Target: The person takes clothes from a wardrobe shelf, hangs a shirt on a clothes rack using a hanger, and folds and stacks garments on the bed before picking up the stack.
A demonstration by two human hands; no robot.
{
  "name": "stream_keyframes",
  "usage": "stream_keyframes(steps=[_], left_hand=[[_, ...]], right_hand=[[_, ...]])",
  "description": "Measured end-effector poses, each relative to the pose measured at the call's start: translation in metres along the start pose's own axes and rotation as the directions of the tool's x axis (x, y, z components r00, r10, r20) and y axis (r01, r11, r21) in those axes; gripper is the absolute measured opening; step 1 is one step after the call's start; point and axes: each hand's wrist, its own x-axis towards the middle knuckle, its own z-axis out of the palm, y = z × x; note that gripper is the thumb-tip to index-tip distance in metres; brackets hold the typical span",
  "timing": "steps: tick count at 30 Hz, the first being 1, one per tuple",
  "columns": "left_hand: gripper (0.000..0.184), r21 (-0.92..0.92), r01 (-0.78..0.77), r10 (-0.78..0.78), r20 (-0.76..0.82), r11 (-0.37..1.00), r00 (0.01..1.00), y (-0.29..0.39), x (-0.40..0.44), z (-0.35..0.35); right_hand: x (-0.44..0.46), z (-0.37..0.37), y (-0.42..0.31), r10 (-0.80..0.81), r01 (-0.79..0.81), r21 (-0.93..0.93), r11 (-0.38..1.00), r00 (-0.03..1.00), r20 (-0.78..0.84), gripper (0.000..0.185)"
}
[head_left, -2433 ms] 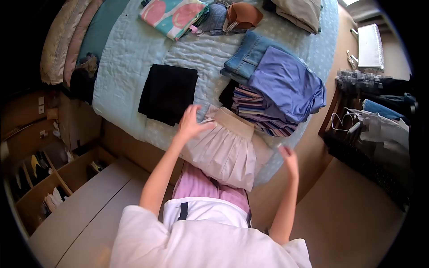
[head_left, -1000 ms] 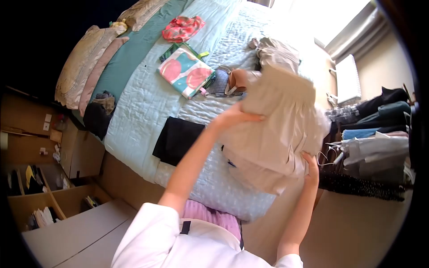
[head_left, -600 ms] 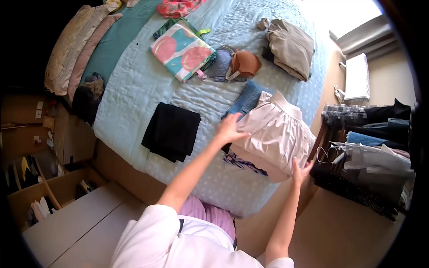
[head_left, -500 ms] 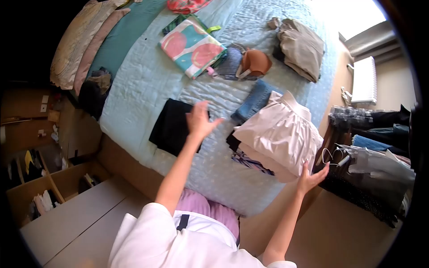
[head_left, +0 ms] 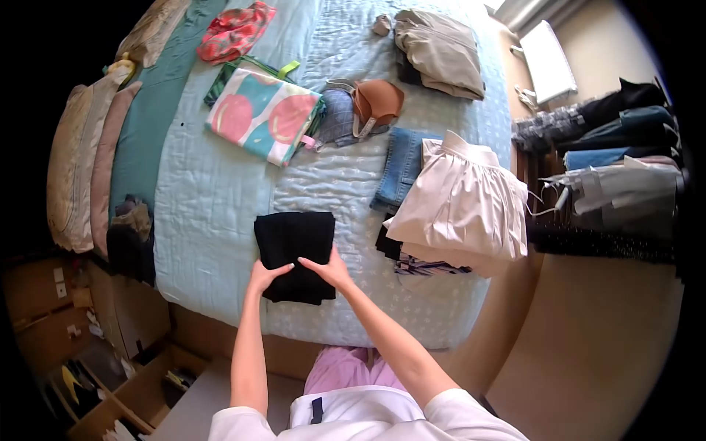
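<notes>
A folded black garment [head_left: 294,235] lies on the bed near its front edge. My left hand [head_left: 265,278] grips its lower left side, thumb on top and fingers along the edge. On the opposite side, my right hand [head_left: 331,272] holds it the same way, the two thumbs pointing toward each other. Part of the fingers of both hands is hidden at the garment's sides. To the right, a pale pink pleated skirt [head_left: 463,198] rests on a pile with a striped cloth [head_left: 430,266] beneath it. Folded blue jeans [head_left: 399,165] lie just behind the skirt.
A patterned folded cloth [head_left: 261,114], a brown bra [head_left: 379,101] and beige folded clothes [head_left: 441,51] lie farther back on the bed [head_left: 213,198]. Clothes on hangers [head_left: 618,191] fill the right side. Open drawers [head_left: 154,382] stand at lower left.
My right hand has left the pink skirt and come over to the black garment. My left hand, raised over that garment before, now holds its left side. The view has shifted.
</notes>
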Motion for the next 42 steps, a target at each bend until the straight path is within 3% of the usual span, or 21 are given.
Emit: stream_keyframes(steps=[2,4,6,9,11,12,15,16,17,20,22,24,26,28,29,32,33,35,38,40,42], left_hand=[[0.053,-0.028,0.083,-0.081,0.058,0.996,0.995,-0.006,-0.012,0.005],[0.045,-0.160,0.081,-0.077,0.031,0.984,0.997,0.010,-0.023,0.017],[0.043,-0.342,-0.033,0.083,0.132,0.939,0.988,0.054,-0.052,0.032],[0.049,-0.330,-0.246,0.333,0.239,0.911,0.912,0.142,-0.100,0.069],[0.056,-0.388,-0.231,0.362,0.308,0.892,0.880,0.212,-0.129,0.101],[0.059,-0.428,-0.244,0.400,0.323,0.870,0.858,0.233,-0.133,0.122],[0.078,-0.350,-0.430,0.527,0.256,0.832,0.810,0.286,-0.118,0.190],[0.083,-0.256,-0.537,0.579,0.126,0.804,0.806,0.292,-0.105,0.217],[0.091,-0.015,-0.435,0.431,0.167,0.900,0.887,0.294,-0.087,0.238],[0.097,0.349,-0.329,0.288,0.164,0.878,0.944,0.247,-0.022,0.302],[0.098,0.448,-0.503,0.514,0.109,0.739,0.851,0.208,-0.020,0.308],[0.084,0.215,-0.670,0.658,0.136,0.710,0.741,0.204,-0.012,0.267],[0.053,0.269,-0.611,0.642,-0.035,0.744,0.766,0.210,0.029,0.229],[0.048,0.395,-0.456,0.529,-0.096,0.798,0.843,0.228,0.096,0.195],[0.055,0.354,-0.300,0.363,-0.125,0.886,0.923,0.238,0.131,0.184],[0.078,-0.110,0.089,-0.090,-0.003,0.990,0.996,0.266,0.210,0.184],[0.078,-0.116,0.084,-0.085,-0.004,0.990,0.996,0.269,0.230,0.195],[0.089,-0.510,0.059,-0.059,0.016,0.858,0.998,0.267,0.255,0.221],[0.061,-0.658,-0.067,0.022,-0.076,0.750,0.997,0.261,0.264,0.241],[0.041,-0.585,-0.150,0.107,-0.107,0.797,0.988,0.259,0.253,0.234],[0.035,-0.340,-0.464,0.436,-0.159,0.818,0.886,0.258,0.216,0.200]], right_hand=[[0.002,0.000,0.004,0.133,-0.124,-0.171,0.978,0.990,0.044,0.093],[0.000,-0.010,0.011,0.005,-0.007,0.063,0.998,0.999,0.037,0.084],[-0.027,-0.056,-0.029,0.170,-0.236,0.394,0.888,0.966,0.195,0.073],[-0.089,-0.147,-0.107,0.199,-0.217,0.399,0.891,0.976,0.088,0.066],[-0.128,-0.208,-0.140,0.048,0.001,0.258,0.966,0.982,-0.182,0.056],[-0.148,-0.227,-0.170,-0.124,0.144,0.008,0.990,0.874,-0.471,0.051],[-0.151,-0.292,-0.206,-0.125,0.159,-0.001,0.987,0.771,-0.625,0.062],[-0.140,-0.311,-0.204,-0.162,0.153,-0.071,0.986,0.733,-0.661,0.067],[-0.122,-0.325,-0.194,-0.171,0.166,-0.069,0.984,0.746,-0.644,0.067],[-0.026,-0.357,-0.076,-0.351,-0.065,-0.502,0.863,0.637,-0.686,0.085],[-0.004,-0.346,-0.063,-0.180,-0.336,-0.494,0.802,0.653,-0.736,0.092],[-0.008,-0.354,-0.058,-0.441,-0.202,-0.632,0.748,0.561,-0.701,0.090],[-0.032,-0.346,-0.086,-0.551,-0.136,-0.687,0.714,0.496,-0.671,0.078],[-0.058,-0.346,-0.104,-0.613,-0.058,-0.720,0.691,0.479,-0.628,0.061],[-0.067,-0.343,-0.104,-0.585,0.167,-0.581,0.797,0.456,-0.671,0.051],[-0.109,-0.342,-0.098,-0.507,0.267,-0.432,0.861,0.515,-0.691,0.044],[-0.121,-0.342,-0.093,-0.468,0.236,-0.407,0.883,0.524,-0.712,0.041],[-0.145,-0.346,-0.083,-0.355,0.189,-0.302,0.934,0.553,-0.754,0.039],[-0.178,-0.357,-0.064,-0.107,0.176,-0.008,0.984,0.560,-0.821,0.032],[-0.204,-0.371,-0.055,-0.004,0.219,0.129,0.967,0.522,-0.853,0.032],[-0.228,-0.381,-0.049,0.035,0.182,0.145,0.973,0.499,-0.866,0.032]])
